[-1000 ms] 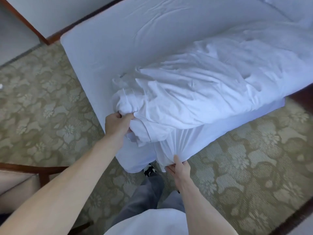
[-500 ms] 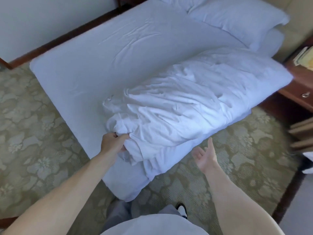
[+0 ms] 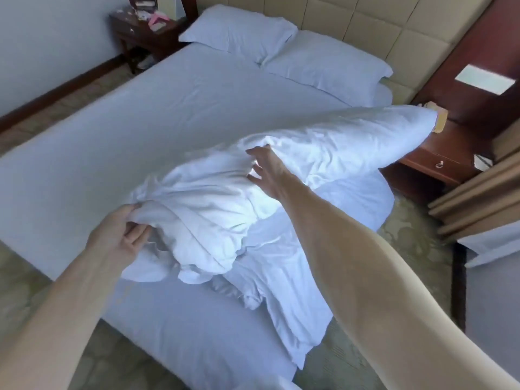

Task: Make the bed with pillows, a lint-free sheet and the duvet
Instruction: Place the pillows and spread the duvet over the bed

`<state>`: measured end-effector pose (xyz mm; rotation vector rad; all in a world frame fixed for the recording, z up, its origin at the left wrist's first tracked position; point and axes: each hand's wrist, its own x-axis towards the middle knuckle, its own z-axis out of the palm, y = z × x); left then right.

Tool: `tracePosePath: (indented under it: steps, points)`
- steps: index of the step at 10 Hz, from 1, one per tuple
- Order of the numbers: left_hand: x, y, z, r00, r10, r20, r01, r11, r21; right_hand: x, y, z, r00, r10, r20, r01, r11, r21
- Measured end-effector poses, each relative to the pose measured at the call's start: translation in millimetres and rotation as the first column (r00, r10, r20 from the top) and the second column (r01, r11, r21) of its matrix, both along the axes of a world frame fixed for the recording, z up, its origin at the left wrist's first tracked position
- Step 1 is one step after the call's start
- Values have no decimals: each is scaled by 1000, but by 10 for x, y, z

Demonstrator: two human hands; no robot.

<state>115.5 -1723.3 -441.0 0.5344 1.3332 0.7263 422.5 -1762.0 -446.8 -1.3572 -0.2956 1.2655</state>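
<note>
A crumpled white duvet [image 3: 323,153] lies bunched along the right side of the bed, partly raised off the mattress. My left hand [image 3: 115,235] grips a bunched corner of it near the foot. My right hand [image 3: 266,170] reaches over the duvet's top with fingers spread, touching the fabric. A smooth white sheet [image 3: 140,130] covers the mattress. Two white pillows, a left pillow [image 3: 239,32] and a right pillow [image 3: 326,66], lie side by side at the padded headboard [image 3: 365,21].
A dark wooden nightstand [image 3: 439,153] stands right of the bed, another nightstand [image 3: 146,35] with small items at the far left. Beige curtains [image 3: 478,198] hang at the right. Patterned carpet [image 3: 31,282] surrounds the bed.
My right hand let go of the sheet at the bed's corner, rose and reached onto the duvet. My left hand has lifted its bunched corner. The view tilted up toward the headboard.
</note>
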Motion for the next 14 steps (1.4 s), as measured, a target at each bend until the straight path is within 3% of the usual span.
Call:
tracePosePath:
  steps: [1, 2, 3, 4, 5, 7, 10, 12, 14]
  points:
    - [-473, 632, -137, 993, 104, -61, -105, 995, -3, -580, 351, 161, 964, 266, 7, -266, 962, 56]
    - [-732, 1043, -424, 974, 188, -127, -184, 982, 42, -885, 318, -31, 938, 347, -3, -347, 938, 21]
    - [-425, 1037, -558, 961, 23, -275, 1, 996, 87, -828, -52, -504, 965, 261, -37, -263, 959, -109]
    - [87, 676, -611, 922, -61, -382, 175, 946, 273, -644, -524, -824, 990, 132, -54, -142, 949, -281]
    - [478, 340, -704, 906, -186, -380, 303, 912, 277, -397, -918, -945, 1000, 19, -9, -21, 926, -378]
    - [616, 74, -1105, 813, -372, -448, 463, 880, 108, -48, -1417, -996, 994, -112, 2, 103, 912, -398]
    - [589, -692, -1479, 800, -404, -444, 400, 910, -109, 412, -2235, -1137, 988, -143, -62, 105, 904, -414]
    - [921, -1474, -1866, 806, -296, -512, 254, 955, -152, 1231, -2786, -1537, 993, -95, -64, 55, 886, -460]
    - [1431, -2500, -2210, 851, -94, -517, -44, 968, -247, 2395, -3131, -1924, 999, 31, -20, -36, 807, -589]
